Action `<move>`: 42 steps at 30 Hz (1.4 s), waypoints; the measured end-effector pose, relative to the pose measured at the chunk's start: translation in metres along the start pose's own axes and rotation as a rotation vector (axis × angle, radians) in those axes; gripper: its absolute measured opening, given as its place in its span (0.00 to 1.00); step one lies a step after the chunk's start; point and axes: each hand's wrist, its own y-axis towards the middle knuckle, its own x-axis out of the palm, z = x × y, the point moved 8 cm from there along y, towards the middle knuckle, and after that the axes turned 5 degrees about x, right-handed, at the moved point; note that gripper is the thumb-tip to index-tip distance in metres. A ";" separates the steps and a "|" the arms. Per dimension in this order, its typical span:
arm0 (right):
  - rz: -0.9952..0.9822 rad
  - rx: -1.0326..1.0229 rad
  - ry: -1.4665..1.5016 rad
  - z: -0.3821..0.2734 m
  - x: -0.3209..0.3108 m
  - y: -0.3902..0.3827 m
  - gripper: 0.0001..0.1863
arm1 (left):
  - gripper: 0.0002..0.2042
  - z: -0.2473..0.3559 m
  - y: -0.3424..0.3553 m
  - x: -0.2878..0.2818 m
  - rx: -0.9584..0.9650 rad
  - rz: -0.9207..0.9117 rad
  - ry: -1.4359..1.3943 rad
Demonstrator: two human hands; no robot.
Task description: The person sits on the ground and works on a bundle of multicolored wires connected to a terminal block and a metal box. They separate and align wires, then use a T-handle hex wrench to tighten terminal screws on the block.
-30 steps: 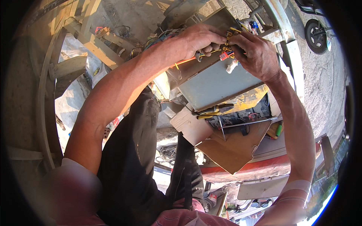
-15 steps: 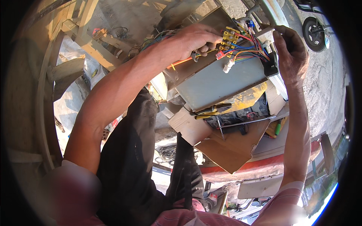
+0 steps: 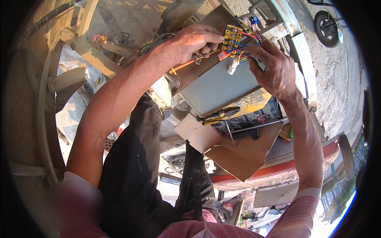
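My left hand is closed, its index finger and thumb at the left edge of a yellow terminal block with metal screws. The other fingers curl under, and an orange wire runs below them. My right hand is closed over a bundle of thin coloured wires at the block's right; its fingertips partly hide them. A white plug connector and a red connector hang between the hands. Further back, a blue connector sits among more wires. Below lies a grey metal panel.
Yellow-handled pliers and a metal rod lie below the panel, near a cardboard flap. Wooden framing stands at left. A pale metal frame bar runs at the upper right, with a wheel beyond.
My right hand has come inward and left from the controller's far edge onto the wires. My left hand and the terminal block have shifted slightly left together.
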 end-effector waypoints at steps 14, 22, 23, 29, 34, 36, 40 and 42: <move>-0.114 0.336 0.092 0.081 0.005 0.041 0.26 | 0.10 0.000 -0.002 0.001 0.009 -0.010 -0.005; -0.159 0.308 0.219 0.076 0.009 0.045 0.26 | 0.09 0.000 -0.001 0.002 0.027 -0.038 -0.001; -0.135 0.320 0.268 0.077 0.007 0.044 0.25 | 0.09 0.000 -0.001 0.002 0.027 -0.042 -0.003; -0.177 0.515 0.386 0.084 0.002 0.038 0.21 | 0.09 0.000 -0.002 0.001 0.014 -0.027 -0.001; -0.182 0.602 0.294 0.087 0.001 0.042 0.22 | 0.09 0.001 -0.002 0.001 0.013 -0.028 0.008; -0.158 0.639 0.241 0.094 0.002 0.043 0.22 | 0.09 0.001 -0.002 0.001 0.012 -0.039 0.009; -0.094 0.795 0.459 0.116 0.013 0.040 0.23 | 0.09 0.000 -0.001 0.001 0.009 -0.048 -0.005; -0.075 0.780 0.522 0.122 0.018 0.041 0.21 | 0.08 0.000 -0.001 0.000 0.000 -0.041 0.001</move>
